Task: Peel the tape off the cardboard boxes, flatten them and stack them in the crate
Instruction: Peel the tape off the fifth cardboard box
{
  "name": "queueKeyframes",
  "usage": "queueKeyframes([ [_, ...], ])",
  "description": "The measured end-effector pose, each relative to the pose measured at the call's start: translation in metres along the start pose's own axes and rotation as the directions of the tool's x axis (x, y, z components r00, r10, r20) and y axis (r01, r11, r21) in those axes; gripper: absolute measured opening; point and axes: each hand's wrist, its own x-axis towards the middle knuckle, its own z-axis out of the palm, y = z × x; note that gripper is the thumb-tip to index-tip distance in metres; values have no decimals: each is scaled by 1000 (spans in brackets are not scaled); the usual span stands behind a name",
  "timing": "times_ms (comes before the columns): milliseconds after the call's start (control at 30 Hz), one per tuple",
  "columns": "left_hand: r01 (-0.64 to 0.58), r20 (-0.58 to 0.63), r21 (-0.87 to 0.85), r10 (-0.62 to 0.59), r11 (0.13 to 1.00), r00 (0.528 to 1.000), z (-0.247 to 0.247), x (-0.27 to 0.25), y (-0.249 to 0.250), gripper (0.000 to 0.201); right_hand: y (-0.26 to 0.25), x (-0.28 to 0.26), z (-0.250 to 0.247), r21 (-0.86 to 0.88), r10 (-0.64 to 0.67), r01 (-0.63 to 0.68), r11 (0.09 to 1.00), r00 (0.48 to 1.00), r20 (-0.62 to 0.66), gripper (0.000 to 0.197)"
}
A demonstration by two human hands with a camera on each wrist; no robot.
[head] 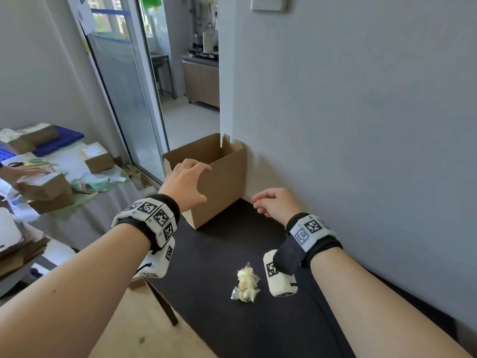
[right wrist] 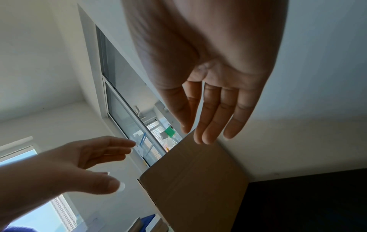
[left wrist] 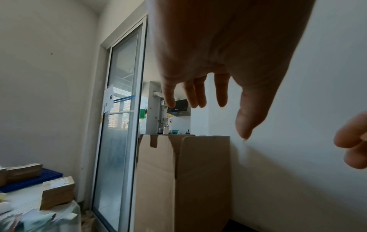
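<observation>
An open-topped cardboard box [head: 222, 187] stands upright on the far left corner of the black table [head: 232, 332], against the wall. My left hand [head: 198, 182] hovers just in front of its near side, fingers spread and holding nothing; in the left wrist view the left hand [left wrist: 232, 119] is above the box [left wrist: 198, 180]. My right hand [head: 260, 204] hangs to the right of the box beside the wall, empty. In the right wrist view the right hand [right wrist: 198, 135] has straight fingers near the box [right wrist: 198, 180]. A crumpled ball of tape [head: 246, 282] lies on the table.
The grey wall [head: 361, 125] runs along the table's right edge. To the left stands a cloth-covered side table [head: 77, 164] with several taped cardboard boxes, a blue crate [head: 59, 140] and another person's hand [head: 23, 174]. Flattened cardboard [head: 20, 251] lies at lower left. A glass door [head: 129, 99] stands behind.
</observation>
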Motion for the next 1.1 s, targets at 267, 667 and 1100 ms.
queueKeyframes([
  [267, 68, 101, 194, -89, 979, 991, 3, 56, -56, 75, -12, 49, 38, -27, 39, -37, 999, 998, 59, 21],
  [667, -291, 454, 277, 142, 916, 880, 6, 107, -86, 22, -24, 53, 56, -59, 185, -194, 979, 975, -123, 22],
  [1100, -467, 365, -22, 442, 884, 819, 4, 103, -19, 20, -13, 5, 27, -54, 248, -275, 960, 925, -289, 21],
])
